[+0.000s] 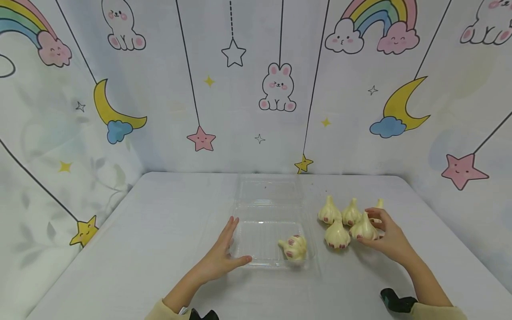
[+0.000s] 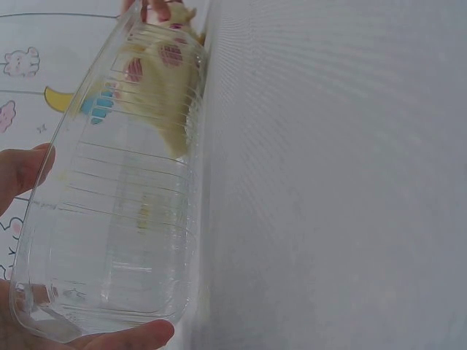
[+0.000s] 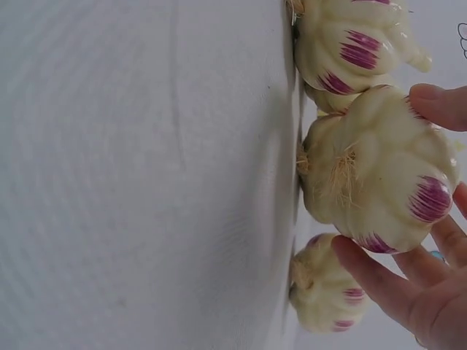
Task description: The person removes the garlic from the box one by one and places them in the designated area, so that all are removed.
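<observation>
A garlic bulb (image 1: 364, 229) with purple streaks is held between the thumb and fingers of my right hand (image 1: 388, 235). The right wrist view shows that garlic bulb (image 3: 379, 168) tipped, its tuft of roots facing the camera. My left hand (image 1: 220, 255) rests at the left side of a clear plastic box (image 1: 260, 226), thumb at the near corner and fingers spread along the wall. Inside the box, toward its right end, one garlic bulb (image 1: 294, 247) lies on its side. In the left wrist view, fingers (image 2: 139, 337) touch the box's corner.
Several more garlic bulbs (image 1: 337, 233) stand in a cluster right of the box. The box's lid (image 1: 269, 189) lies folded back behind it. All sit on a white-covered table (image 1: 168, 213), with a cartoon-printed cloth (image 1: 240, 102) hanging behind.
</observation>
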The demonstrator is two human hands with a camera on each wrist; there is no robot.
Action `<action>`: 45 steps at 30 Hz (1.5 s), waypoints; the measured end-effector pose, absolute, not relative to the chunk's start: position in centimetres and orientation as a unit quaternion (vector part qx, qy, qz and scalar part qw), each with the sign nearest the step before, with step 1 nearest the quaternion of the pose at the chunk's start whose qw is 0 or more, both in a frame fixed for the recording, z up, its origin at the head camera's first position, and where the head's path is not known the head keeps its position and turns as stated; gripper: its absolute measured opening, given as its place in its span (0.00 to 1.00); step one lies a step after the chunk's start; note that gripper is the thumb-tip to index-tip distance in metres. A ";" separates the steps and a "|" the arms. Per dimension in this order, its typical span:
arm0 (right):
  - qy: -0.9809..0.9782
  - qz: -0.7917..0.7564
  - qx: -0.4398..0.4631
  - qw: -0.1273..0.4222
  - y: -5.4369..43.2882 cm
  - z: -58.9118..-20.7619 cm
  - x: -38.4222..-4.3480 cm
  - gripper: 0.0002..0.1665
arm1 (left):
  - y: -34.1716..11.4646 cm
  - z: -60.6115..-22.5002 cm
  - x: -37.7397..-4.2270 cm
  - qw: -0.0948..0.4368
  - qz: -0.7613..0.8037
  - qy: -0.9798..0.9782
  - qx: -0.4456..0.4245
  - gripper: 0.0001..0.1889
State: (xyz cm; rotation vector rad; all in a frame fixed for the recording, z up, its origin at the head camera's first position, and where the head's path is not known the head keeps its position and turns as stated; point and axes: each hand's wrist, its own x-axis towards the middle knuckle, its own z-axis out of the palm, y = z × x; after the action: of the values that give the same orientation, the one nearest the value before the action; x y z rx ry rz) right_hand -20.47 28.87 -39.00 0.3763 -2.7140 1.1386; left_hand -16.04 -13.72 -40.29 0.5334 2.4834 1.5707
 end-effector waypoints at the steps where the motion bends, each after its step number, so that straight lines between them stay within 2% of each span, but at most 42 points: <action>1: -0.912 0.381 0.126 0.086 28.9 -39.0 -20.5 0.46 | -13.7 -40.4 -16.1 0.078 0.524 0.829 0.179 0.51; 16: -0.927 0.359 0.104 0.043 28.8 -39.0 -20.4 0.47 | -13.7 -40.7 -16.2 0.064 0.512 0.838 0.177 0.51; 28: -0.930 0.352 0.100 0.032 29.0 -39.3 -20.4 0.49 | -13.7 -40.6 -16.1 0.066 0.516 0.835 0.181 0.51; 39: -0.932 0.348 0.093 0.035 28.8 -38.8 -20.3 0.51 | -13.7 -40.5 -16.1 0.067 0.519 0.832 0.182 0.51; 45: -0.930 0.351 0.095 0.053 28.9 -38.4 -20.0 0.50 | -13.7 -40.5 -16.1 0.072 0.527 0.827 0.181 0.51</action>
State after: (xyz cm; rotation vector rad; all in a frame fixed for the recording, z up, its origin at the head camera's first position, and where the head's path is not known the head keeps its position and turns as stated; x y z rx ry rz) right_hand -20.02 28.90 -38.42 0.2888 -2.8271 1.0662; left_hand -16.09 -13.74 -40.47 0.5448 2.4848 1.5839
